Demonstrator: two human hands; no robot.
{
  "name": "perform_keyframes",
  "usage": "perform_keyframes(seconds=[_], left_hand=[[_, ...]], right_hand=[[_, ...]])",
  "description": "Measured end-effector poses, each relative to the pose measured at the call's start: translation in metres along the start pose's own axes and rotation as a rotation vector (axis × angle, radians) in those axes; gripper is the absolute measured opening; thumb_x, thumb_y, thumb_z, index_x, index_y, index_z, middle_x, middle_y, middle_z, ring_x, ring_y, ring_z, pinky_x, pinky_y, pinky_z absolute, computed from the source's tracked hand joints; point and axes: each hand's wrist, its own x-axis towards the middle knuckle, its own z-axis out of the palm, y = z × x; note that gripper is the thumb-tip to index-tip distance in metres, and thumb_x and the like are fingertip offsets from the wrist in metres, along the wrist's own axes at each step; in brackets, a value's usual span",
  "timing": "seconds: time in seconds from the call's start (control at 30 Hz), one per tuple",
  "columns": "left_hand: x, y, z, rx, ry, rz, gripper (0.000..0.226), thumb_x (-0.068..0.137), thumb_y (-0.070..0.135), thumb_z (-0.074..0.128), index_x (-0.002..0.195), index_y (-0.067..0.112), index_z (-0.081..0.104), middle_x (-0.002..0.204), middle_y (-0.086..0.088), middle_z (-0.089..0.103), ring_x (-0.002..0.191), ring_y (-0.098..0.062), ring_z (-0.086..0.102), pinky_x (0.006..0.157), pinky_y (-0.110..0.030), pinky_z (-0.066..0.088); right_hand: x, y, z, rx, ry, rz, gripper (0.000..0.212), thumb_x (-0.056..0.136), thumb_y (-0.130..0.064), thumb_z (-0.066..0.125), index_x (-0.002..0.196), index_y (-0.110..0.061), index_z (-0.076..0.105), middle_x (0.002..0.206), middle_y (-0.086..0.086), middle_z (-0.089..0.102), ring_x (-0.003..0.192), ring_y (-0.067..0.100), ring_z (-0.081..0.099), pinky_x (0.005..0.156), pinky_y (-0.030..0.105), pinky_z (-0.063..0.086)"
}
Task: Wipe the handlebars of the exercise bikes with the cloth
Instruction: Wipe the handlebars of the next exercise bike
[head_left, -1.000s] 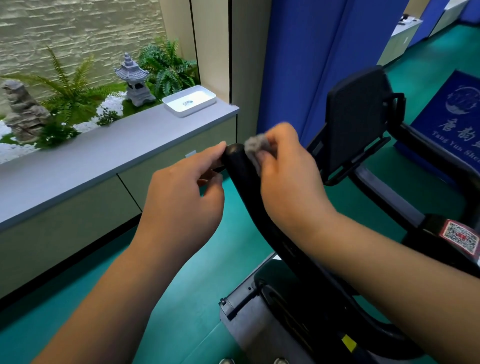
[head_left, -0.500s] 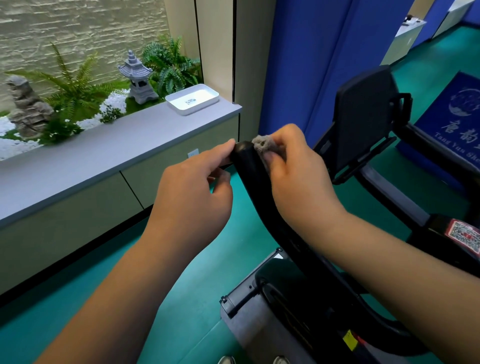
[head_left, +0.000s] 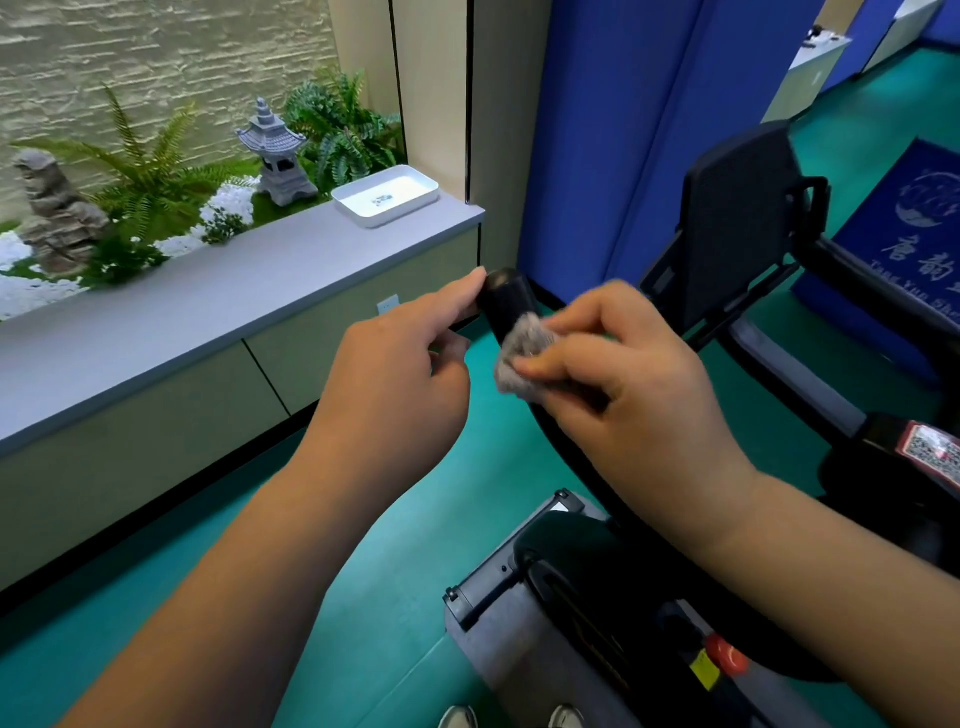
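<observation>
A black handlebar (head_left: 506, 299) of an exercise bike rises in the middle of the head view and curves down to the bike's body. A small grey cloth (head_left: 519, 358) is wrapped against the bar a little below its rounded tip. My right hand (head_left: 631, 395) grips the cloth and the bar, fingers curled round them. My left hand (head_left: 400, 374) is just left of the bar, its forefinger tip touching the tip, the other fingers curled under.
The bike's black console (head_left: 737, 223) stands right of the bar, its grey and black base (head_left: 524, 618) below my arms. A grey counter (head_left: 208, 291) with a white tray (head_left: 387, 195) runs along the left. Green floor lies between; blue panels and a blue mat are behind.
My right hand has slid the cloth down the bar, away from the tip, which now shows bare. My left forefinger stays at the tip.
</observation>
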Motion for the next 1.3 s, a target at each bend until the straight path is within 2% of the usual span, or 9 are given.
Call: perform_keyframes(seconds=[0.4, 0.5, 0.57, 0.63, 0.77, 0.97, 1.07, 1.2, 1.3], left_hand=[[-0.001, -0.007, -0.014, -0.023, -0.017, 0.062, 0.056, 0.091, 0.0, 0.044, 0.128, 0.039, 0.058, 0.108, 0.019, 0.065, 0.091, 0.002, 0.06, 0.071, 0.001, 0.04], [-0.003, -0.008, -0.017, -0.021, 0.003, 0.072, 0.052, 0.092, 0.001, 0.045, 0.126, 0.038, 0.059, 0.096, 0.021, 0.061, 0.074, 0.011, 0.056, 0.071, -0.002, 0.038], [-0.004, -0.006, -0.017, -0.028, -0.001, 0.101, 0.052, 0.091, 0.001, 0.046, 0.127, 0.036, 0.059, 0.106, 0.018, 0.065, 0.087, 0.007, 0.059, 0.087, -0.017, 0.045], [-0.004, -0.004, -0.016, -0.034, -0.013, 0.122, 0.052, 0.091, 0.002, 0.047, 0.13, 0.035, 0.057, 0.113, 0.019, 0.063, 0.095, 0.002, 0.058, 0.093, -0.023, 0.046], [-0.004, -0.004, -0.013, -0.009, -0.05, 0.219, 0.051, 0.093, 0.012, 0.054, 0.139, 0.034, 0.046, 0.121, 0.024, 0.05, 0.092, 0.015, 0.051, 0.089, -0.004, 0.039], [-0.004, -0.002, 0.0, 0.072, -0.043, 0.316, 0.052, 0.091, 0.02, 0.06, 0.141, 0.026, 0.046, 0.149, 0.013, 0.036, 0.134, -0.01, 0.035, 0.106, -0.038, 0.04], [-0.006, 0.0, 0.007, 0.166, 0.007, 0.358, 0.052, 0.088, 0.017, 0.065, 0.138, 0.021, 0.05, 0.149, 0.006, 0.038, 0.133, -0.019, 0.035, 0.111, -0.025, 0.024], [-0.01, 0.001, 0.017, 0.248, 0.083, 0.372, 0.051, 0.084, 0.014, 0.069, 0.133, 0.016, 0.055, 0.147, -0.001, 0.041, 0.13, -0.028, 0.037, 0.106, -0.018, 0.016], [-0.014, 0.003, 0.025, 0.219, 0.128, 0.323, 0.049, 0.085, 0.014, 0.067, 0.132, 0.018, 0.056, 0.147, 0.002, 0.04, 0.131, -0.027, 0.036, 0.107, -0.013, 0.014]], right_hand=[[0.011, -0.006, 0.017, -0.218, -0.088, -0.201, 0.01, 0.08, -0.016, 0.074, 0.08, -0.006, 0.075, 0.09, 0.013, 0.06, 0.083, 0.032, 0.051, 0.068, 0.04, 0.043], [-0.007, -0.004, 0.013, -0.253, -0.133, -0.226, 0.007, 0.082, -0.014, 0.074, 0.08, -0.007, 0.074, 0.091, 0.01, 0.062, 0.082, 0.031, 0.052, 0.067, 0.042, 0.045], [0.001, -0.004, 0.013, -0.234, -0.094, -0.21, 0.01, 0.084, -0.016, 0.073, 0.081, -0.006, 0.075, 0.088, 0.01, 0.062, 0.079, 0.03, 0.052, 0.068, 0.041, 0.044], [0.011, -0.006, 0.013, -0.207, -0.037, -0.157, 0.014, 0.084, -0.02, 0.072, 0.084, -0.007, 0.076, 0.089, 0.01, 0.061, 0.08, 0.029, 0.053, 0.069, 0.039, 0.043], [-0.018, -0.007, 0.003, -0.11, -0.029, 0.004, 0.012, 0.08, -0.022, 0.074, 0.087, -0.012, 0.077, 0.093, 0.006, 0.061, 0.085, 0.025, 0.056, 0.074, 0.033, 0.046], [-0.047, -0.006, -0.023, -0.014, -0.017, 0.342, 0.017, 0.073, -0.012, 0.079, 0.088, -0.019, 0.076, 0.091, -0.003, 0.056, 0.089, -0.002, 0.057, 0.08, 0.006, 0.043], [-0.021, -0.003, -0.018, 0.136, 0.05, 0.435, 0.015, 0.075, -0.005, 0.077, 0.087, -0.012, 0.074, 0.09, -0.002, 0.054, 0.084, -0.016, 0.057, 0.075, -0.001, 0.041], [-0.039, 0.004, -0.029, 0.121, -0.075, 0.472, 0.035, 0.073, -0.011, 0.079, 0.08, -0.042, 0.064, 0.087, -0.014, 0.061, 0.085, -0.01, 0.06, 0.082, 0.003, 0.041], [-0.066, 0.007, -0.048, 0.111, -0.114, 0.586, 0.029, 0.073, -0.015, 0.079, 0.075, -0.04, 0.064, 0.083, -0.015, 0.064, 0.082, -0.008, 0.06, 0.076, 0.001, 0.038]])
